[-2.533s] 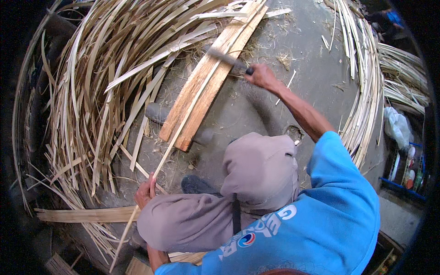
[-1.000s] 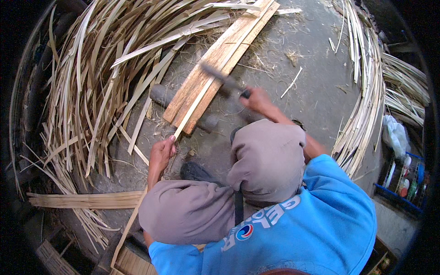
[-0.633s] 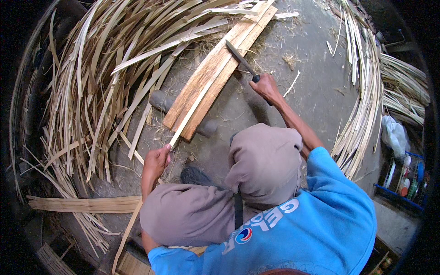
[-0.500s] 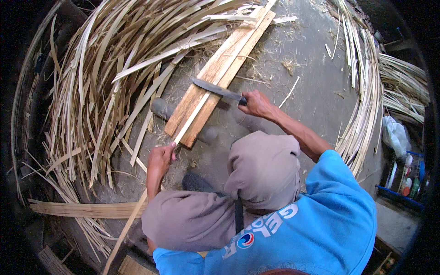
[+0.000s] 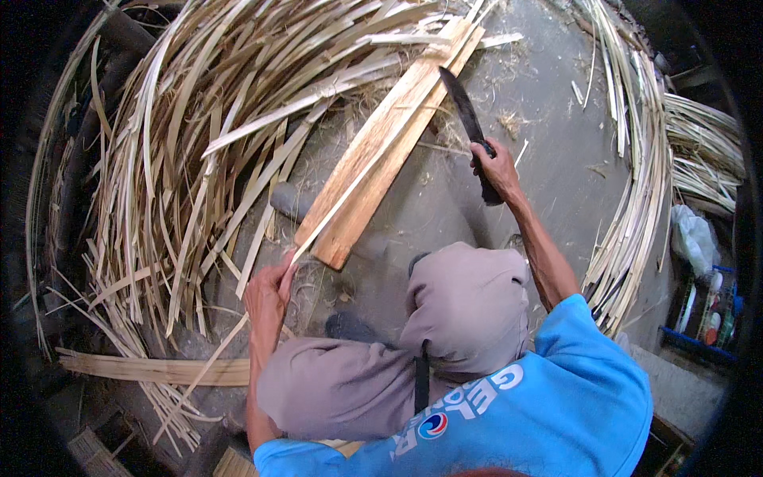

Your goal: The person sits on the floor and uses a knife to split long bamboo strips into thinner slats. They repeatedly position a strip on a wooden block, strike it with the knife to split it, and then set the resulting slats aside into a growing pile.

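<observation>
My left hand (image 5: 270,288) is closed in a pinch on a thin pale wooden strip (image 5: 352,191), probably bamboo. The strip runs up along a long wooden board (image 5: 369,211), and its tail extends behind my left hand toward the lower left. My right hand (image 5: 497,168) grips a knife (image 5: 462,105) by its dark handle. Its long, dark, slightly curved blade points up and away, to the right of the board and off the strip. The board slants from near my left hand toward the far middle.
A large heap of long strips (image 5: 171,151) fills the left side. More strips (image 5: 636,191) lie at the right, near a white plastic bag (image 5: 695,242) and a blue basket (image 5: 707,318) of bottles. A wider flat slat (image 5: 159,367) lies at lower left. Shavings (image 5: 509,123) litter the floor.
The knife has lifted off the board and swung right and away, its blade now pointing up. My left hand has moved slightly left and nearer, still pinching the strip.
</observation>
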